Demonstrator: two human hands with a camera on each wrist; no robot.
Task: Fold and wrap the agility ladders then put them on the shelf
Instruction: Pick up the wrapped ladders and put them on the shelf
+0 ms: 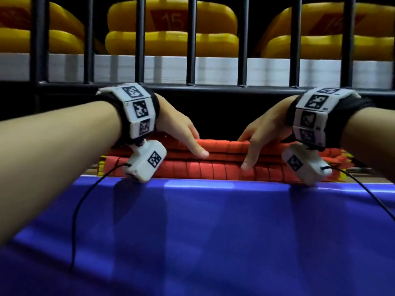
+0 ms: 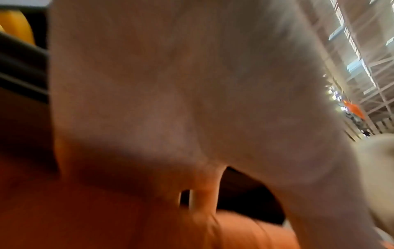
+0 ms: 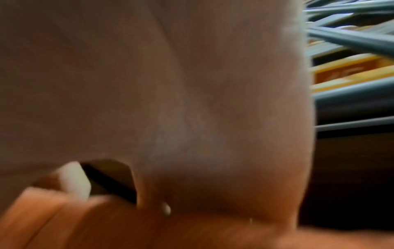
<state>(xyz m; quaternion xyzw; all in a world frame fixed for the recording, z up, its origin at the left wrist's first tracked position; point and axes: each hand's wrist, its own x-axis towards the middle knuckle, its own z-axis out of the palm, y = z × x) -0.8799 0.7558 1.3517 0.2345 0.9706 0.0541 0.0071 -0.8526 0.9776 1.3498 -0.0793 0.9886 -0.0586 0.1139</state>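
A folded bundle of red agility ladder rungs (image 1: 222, 165) lies stacked just beyond a blue surface, under a black railing. My left hand (image 1: 181, 129) holds its left part, thumb pressed on the front face and fingers reaching over the top, out of sight. My right hand (image 1: 263, 129) grips the right part the same way, thumb down the front. In the left wrist view the palm (image 2: 192, 84) fills the frame over a blurred orange mass (image 2: 85, 219). The right wrist view shows the palm (image 3: 170, 84) over the same orange blur (image 3: 149, 232).
A blue padded surface (image 1: 192, 231) spreads in front of me. Black vertical bars (image 1: 192, 39) and a rail stand close above the bundle. Behind them sit yellow pads (image 1: 171, 41), one numbered 15, on a white ledge (image 1: 213, 69). Yellow strap ends (image 1: 346, 165) poke out at the right.
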